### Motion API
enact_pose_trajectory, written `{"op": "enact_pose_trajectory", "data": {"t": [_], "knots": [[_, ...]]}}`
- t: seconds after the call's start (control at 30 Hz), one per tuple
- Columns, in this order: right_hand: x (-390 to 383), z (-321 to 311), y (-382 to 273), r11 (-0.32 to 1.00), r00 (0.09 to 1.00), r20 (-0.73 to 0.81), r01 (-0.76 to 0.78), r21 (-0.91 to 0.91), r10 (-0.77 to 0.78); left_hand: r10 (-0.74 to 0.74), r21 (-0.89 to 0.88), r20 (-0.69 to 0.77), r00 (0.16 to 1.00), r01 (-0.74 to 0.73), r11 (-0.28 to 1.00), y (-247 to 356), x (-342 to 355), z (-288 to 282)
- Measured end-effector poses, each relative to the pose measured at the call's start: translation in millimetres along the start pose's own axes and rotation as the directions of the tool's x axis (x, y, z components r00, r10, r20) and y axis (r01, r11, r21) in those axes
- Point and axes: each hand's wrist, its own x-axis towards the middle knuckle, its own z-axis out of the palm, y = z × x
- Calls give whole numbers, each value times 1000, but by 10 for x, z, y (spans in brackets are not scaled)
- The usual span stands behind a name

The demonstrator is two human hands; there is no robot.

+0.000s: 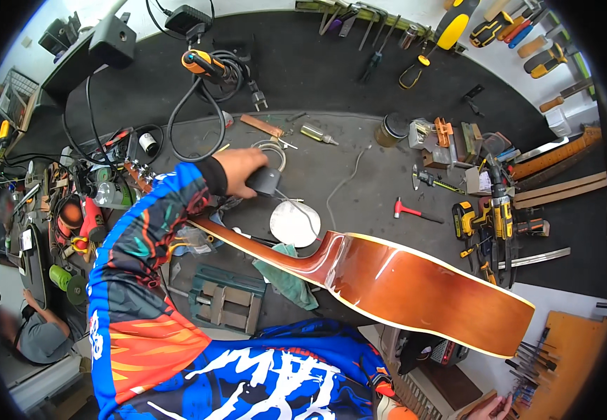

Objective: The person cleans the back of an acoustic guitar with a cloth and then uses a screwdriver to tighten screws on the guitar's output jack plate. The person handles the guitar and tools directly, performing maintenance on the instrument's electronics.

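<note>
My left hand (pixel 237 171) reaches across the bench, its fingers closed on a small dark grey box (pixel 265 181) with a thin cable trailing from it. An acoustic guitar (pixel 422 287) with glossy reddish-brown wood and cream edging lies in front of me. Its neck runs leftward under my left forearm, and tuning pegs show beyond the sleeve. Low at the right edge, partly cut off, my right hand (pixel 491 407) has bent fingers beside several thin dark tools (pixel 531 371); what it grips cannot be made out. A white round pad (pixel 295 222) and a green cloth (pixel 289 280) lie beside the neck.
A vise (pixel 226 299) stands near me. Rightward are a red hammer (pixel 415 210), cordless drills (pixel 485 217), calipers (pixel 436 180) and a jar (pixel 391 130). Tools and cables crowd the left; a coiled cord (pixel 212 66) hangs at the back. Another person (pixel 33 325) sits far left.
</note>
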Motion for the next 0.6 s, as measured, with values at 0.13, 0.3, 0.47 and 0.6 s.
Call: {"op": "enact_pose_trajectory", "data": {"t": [0.13,0.3,0.47,0.6], "knots": [[-2,155,73,996,999,20,-39,85,37,-82,-54,-89,993,77,996,-152,-181,-59],[70,225,19,994,999,-13,32,104,-31,-95,-64,56,994,98,993,-38,-132,-87],[65,170,-82,994,1000,10,-1,113,0,-157,-34,146,977,163,986,63,-19,-10],[7,172,-55,992,1000,-2,18,128,-18,-157,-9,141,977,160,987,74,84,46]]}}
